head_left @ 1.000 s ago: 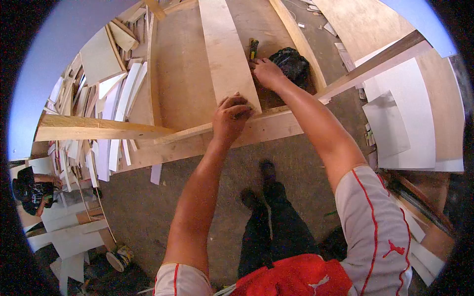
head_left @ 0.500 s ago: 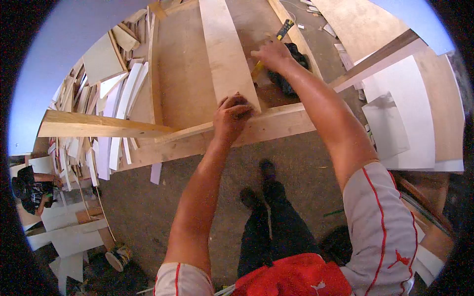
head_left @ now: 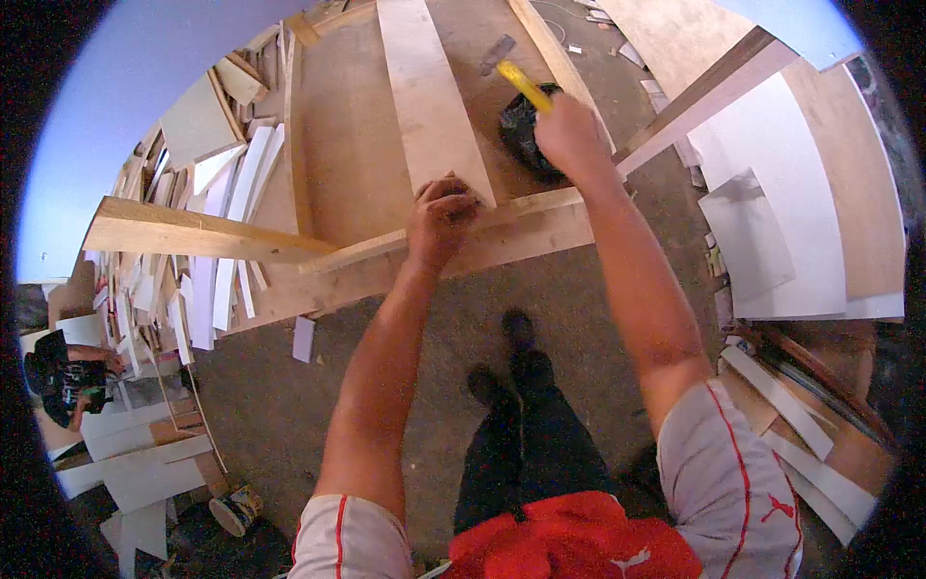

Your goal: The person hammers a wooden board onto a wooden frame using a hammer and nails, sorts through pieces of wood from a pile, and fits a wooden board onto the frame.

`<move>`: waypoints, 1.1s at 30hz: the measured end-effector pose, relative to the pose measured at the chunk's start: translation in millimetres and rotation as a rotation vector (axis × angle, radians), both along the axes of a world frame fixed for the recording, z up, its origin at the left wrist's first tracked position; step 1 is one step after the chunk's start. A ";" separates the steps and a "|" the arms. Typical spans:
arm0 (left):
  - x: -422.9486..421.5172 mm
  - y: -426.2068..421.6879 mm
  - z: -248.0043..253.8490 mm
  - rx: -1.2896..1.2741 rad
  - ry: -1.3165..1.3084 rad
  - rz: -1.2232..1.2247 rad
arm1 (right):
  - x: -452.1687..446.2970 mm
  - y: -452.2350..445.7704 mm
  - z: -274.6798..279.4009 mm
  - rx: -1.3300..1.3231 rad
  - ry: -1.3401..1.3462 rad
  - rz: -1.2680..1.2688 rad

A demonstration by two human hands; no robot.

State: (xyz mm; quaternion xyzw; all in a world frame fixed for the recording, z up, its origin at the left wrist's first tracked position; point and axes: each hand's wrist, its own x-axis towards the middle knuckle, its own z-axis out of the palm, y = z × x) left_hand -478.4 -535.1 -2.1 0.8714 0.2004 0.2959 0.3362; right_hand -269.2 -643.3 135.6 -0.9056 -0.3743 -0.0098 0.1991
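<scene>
Over at the near end of the board (head_left: 434,96), here's the left hand (head_left: 440,224), fingers curled at the frame (head_left: 542,204), seemingly to steady that end — whether they pinch anything, I can't tell. Out ahead, the right hand (head_left: 573,142) has the hammer (head_left: 525,86) clenched by its handle, head pointing away, likely for a free swing — the black bag (head_left: 521,133) sits just beside that fist, off the board.

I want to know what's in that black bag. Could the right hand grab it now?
Probably not while it's full: the bag looks close by, but the right hand is wrapped around the hammer. It would likely need to put that down first.
</scene>
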 end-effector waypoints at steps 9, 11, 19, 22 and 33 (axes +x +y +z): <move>-1.3 -2.0 1.7 -0.139 -0.015 0.008 | -114.8 -118.6 -47.7 0.375 0.373 0.059; 3.6 4.2 -10.6 -0.308 -0.020 0.005 | -126.5 -126.5 -34.5 0.315 0.444 0.047; 1.2 1.1 -3.8 0.073 -0.120 -0.013 | -132.4 -148.4 -54.9 0.351 0.639 -0.047; 2.8 1.8 -6.6 0.121 -0.143 -0.015 | -131.0 -146.6 -83.0 0.274 0.627 -0.133; -1.8 -3.8 8.1 0.134 -0.077 0.039 | -102.9 -45.3 -153.2 0.689 0.595 -0.223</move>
